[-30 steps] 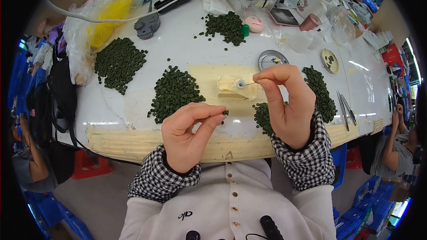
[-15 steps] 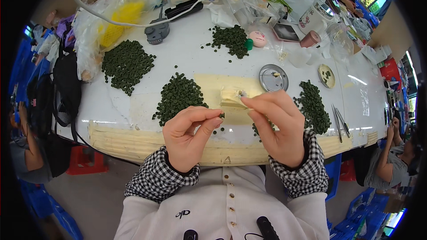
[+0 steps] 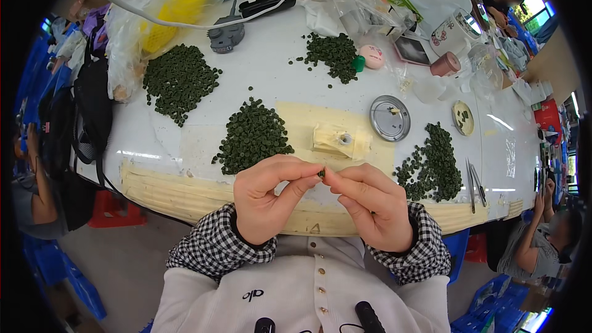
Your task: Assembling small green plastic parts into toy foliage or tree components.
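Note:
My left hand (image 3: 271, 194) pinches a small dark green round piece (image 3: 321, 174) between thumb and index finger. The fingertips of my right hand (image 3: 373, 200) come together against that piece from the other side; whatever they hold is too small to make out. Just beyond my fingers, on a sheet of yellowish tape, lies a cream tape-wrapped block (image 3: 333, 139) with a small grey ring on top. A heap of dark green pieces (image 3: 253, 135) lies beyond my left hand, and another heap (image 3: 436, 166) spreads to the right of my right hand.
Farther back lie two more green heaps (image 3: 180, 83) (image 3: 333, 55). A round metal tin lid (image 3: 390, 118), a small yellowish dish (image 3: 462, 117) and tweezers (image 3: 472, 186) are on the right. A white cable (image 3: 185, 26) crosses above a grey device (image 3: 226, 38). Bags and a mug (image 3: 455, 29) crowd the back.
My right hand has moved from the wrapped block back toward me and left, meeting my left hand at the green piece. My left hand has shifted slightly right, still pinching.

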`<act>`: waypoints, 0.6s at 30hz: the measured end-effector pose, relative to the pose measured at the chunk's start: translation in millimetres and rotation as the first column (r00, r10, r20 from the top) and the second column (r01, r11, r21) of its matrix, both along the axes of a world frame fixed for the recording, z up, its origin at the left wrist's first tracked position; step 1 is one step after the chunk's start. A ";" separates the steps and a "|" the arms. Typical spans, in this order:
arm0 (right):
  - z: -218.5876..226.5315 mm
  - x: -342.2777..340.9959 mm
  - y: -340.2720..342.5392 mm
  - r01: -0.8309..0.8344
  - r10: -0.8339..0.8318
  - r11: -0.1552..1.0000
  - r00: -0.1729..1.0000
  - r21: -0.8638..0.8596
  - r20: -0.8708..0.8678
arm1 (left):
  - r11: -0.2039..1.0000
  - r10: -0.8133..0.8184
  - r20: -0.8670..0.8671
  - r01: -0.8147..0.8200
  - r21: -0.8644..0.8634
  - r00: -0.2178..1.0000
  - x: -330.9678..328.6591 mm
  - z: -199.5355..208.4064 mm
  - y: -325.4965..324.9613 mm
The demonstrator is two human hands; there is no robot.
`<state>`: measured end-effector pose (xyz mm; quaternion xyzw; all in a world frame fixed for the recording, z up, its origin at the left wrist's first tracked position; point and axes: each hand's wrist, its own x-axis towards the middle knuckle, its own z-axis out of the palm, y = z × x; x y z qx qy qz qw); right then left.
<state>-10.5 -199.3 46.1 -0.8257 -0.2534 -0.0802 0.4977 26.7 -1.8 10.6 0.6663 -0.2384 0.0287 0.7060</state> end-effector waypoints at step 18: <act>-3.2 3.3 -9.0 -0.079 0.078 0.997 0.997 0.010 0.006 | 0.997 -0.065 0.001 0.065 0.029 0.998 1.4 1.4 3.2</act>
